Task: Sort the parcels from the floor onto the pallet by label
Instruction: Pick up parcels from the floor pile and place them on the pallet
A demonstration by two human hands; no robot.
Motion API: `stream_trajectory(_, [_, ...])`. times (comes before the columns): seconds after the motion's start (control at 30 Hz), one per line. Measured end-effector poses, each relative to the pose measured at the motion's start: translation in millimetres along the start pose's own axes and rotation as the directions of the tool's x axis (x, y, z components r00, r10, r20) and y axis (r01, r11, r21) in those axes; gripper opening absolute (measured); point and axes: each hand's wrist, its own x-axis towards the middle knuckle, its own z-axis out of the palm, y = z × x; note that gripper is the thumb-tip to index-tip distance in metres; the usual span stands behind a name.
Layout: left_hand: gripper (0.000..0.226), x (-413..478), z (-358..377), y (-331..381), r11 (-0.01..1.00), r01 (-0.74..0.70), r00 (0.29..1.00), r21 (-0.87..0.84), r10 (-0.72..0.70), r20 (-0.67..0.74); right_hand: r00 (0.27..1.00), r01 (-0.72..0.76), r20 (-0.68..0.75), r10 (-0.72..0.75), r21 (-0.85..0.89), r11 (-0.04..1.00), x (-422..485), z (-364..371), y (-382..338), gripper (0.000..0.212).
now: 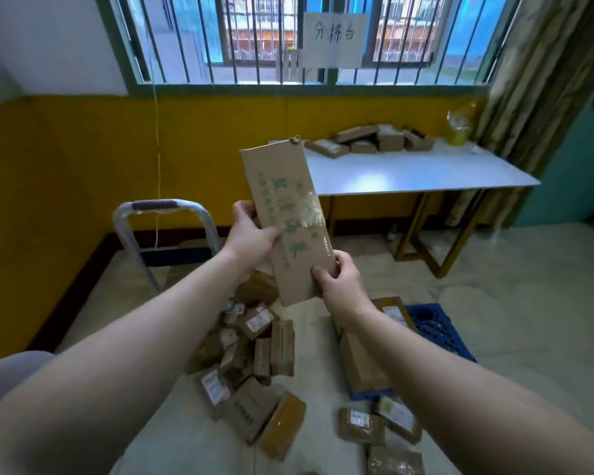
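Observation:
I hold a long flat cardboard parcel [283, 200] with green print and clear tape, raised upright in front of me. My left hand [251, 234] grips its left edge near the middle. My right hand [340, 279] grips its lower right corner, thumb on the printed face. Below on the floor lies a heap of several small brown parcels [254, 351], some showing white labels. A blue plastic pallet [439, 327] lies on the floor to the right, with brown parcels [364, 365] on its left part.
A white table [426, 169] under the barred window carries several parcels [371, 140] and a yellow bag [458, 126]. A metal trolley handle [162, 207] stands at the left by the yellow wall. More parcels [379, 423] lie near my feet. A curtain hangs at the right.

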Motion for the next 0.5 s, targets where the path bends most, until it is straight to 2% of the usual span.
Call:
stream_trajectory(0.1, [0.086,-4,-6,46,0.99,-0.123,0.991,0.07,0.126,-0.044,0.997,0.056,0.053,-0.055,-0.03,0.998,-14,-22,-11,0.026])
stream_trajectory(0.2, [0.1,-12,-5,76,0.939,-0.135,0.979,0.315,0.176,-0.105,0.99,0.104,0.105,-0.095,-0.078,0.992,-25,-49,-17,0.024])
stream_trajectory(0.27, [0.09,-21,4,85,0.909,-0.149,0.968,0.39,0.215,-0.132,0.985,0.143,0.113,-0.129,-0.123,0.982,-29,-67,-23,0.023])
stream_trajectory(0.37, [0.066,-34,18,92,0.908,-0.153,0.956,0.391,0.237,-0.175,0.983,0.166,0.099,-0.153,-0.142,0.976,-30,-95,-28,0.026])
stream_trajectory(0.5, [0.057,-48,26,93,0.924,-0.118,0.972,0.363,0.183,-0.15,0.998,0.036,0.043,-0.034,-0.041,0.999,-28,-125,-38,0.036])
